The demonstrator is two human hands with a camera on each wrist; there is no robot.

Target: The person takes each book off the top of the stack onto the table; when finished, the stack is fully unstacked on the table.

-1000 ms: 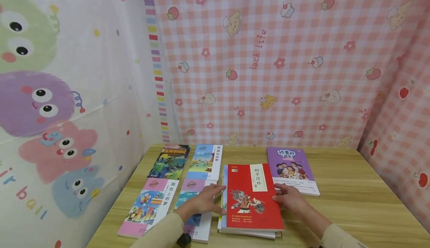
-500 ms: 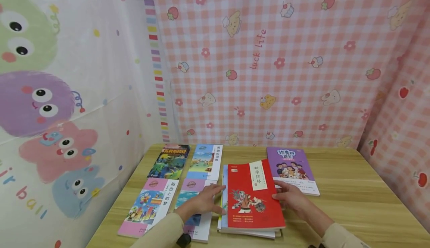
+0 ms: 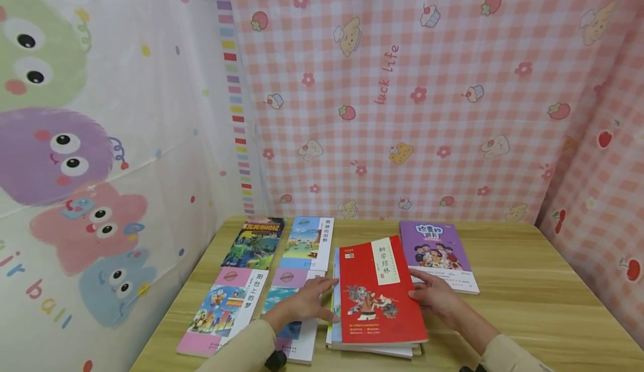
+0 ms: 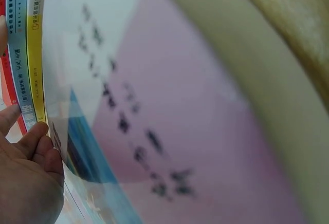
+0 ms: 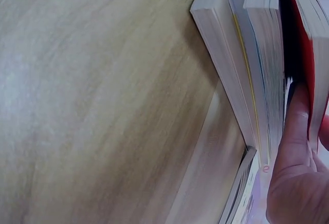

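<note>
A red book [image 3: 372, 305] lies on top of a stack in the middle of the wooden table. My right hand [image 3: 437, 296] pinches its right edge; the right wrist view has a finger underneath and the thumb above, with a dark gap between the red book [image 5: 308, 44] and the books below. Along the stack's left side rest the straight fingers of my left hand [image 3: 302, 305]. In the left wrist view those fingertips touch the light-blue spine [image 4: 21, 54] and the yellow spine [image 4: 35, 54] under the red one.
Left of the stack lie a green comic-style book [image 3: 254, 246], a blue-covered book [image 3: 302, 243], a pink-covered book [image 3: 221, 305] and another [image 3: 297, 341] partly behind my left arm. A purple book [image 3: 435, 243] lies at the back right. Patterned curtains [image 3: 402, 81] surround the table.
The red book has turned slightly counterclockwise, its upper right corner rising from the stack as my right hand moves a little up. My left hand stays in place.
</note>
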